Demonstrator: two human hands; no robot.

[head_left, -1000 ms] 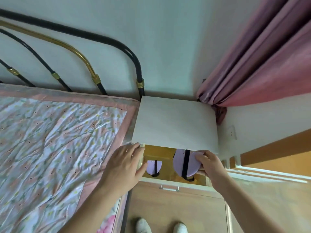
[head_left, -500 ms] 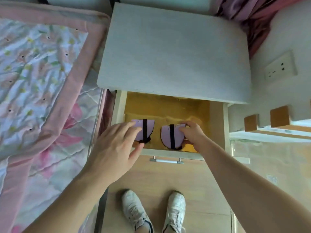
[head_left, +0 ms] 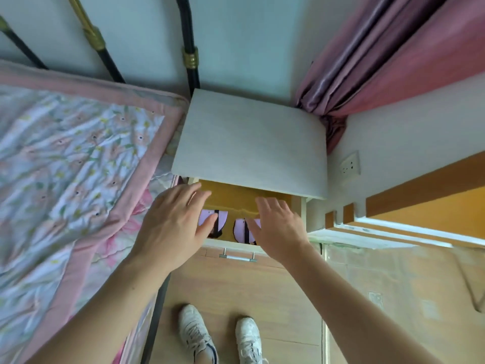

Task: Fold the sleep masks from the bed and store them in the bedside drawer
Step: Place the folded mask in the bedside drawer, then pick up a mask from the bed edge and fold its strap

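lilac sleep masks (head_left: 240, 228), pink curtain (head_left: 393, 61)

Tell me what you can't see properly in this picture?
All in the head view:
- Left mask: the left hand covers part of it.
- Right mask: its right side is behind the right hand.
- Drawer: its back is hidden under the nightstand top.
- Whether either hand touches a mask: cannot tell.
- Bed: cut off by the left edge.

Two folded sleep masks (head_left: 240, 228) in the drawer (head_left: 262, 191), partly hidden behind both hands (head_left: 173, 222).
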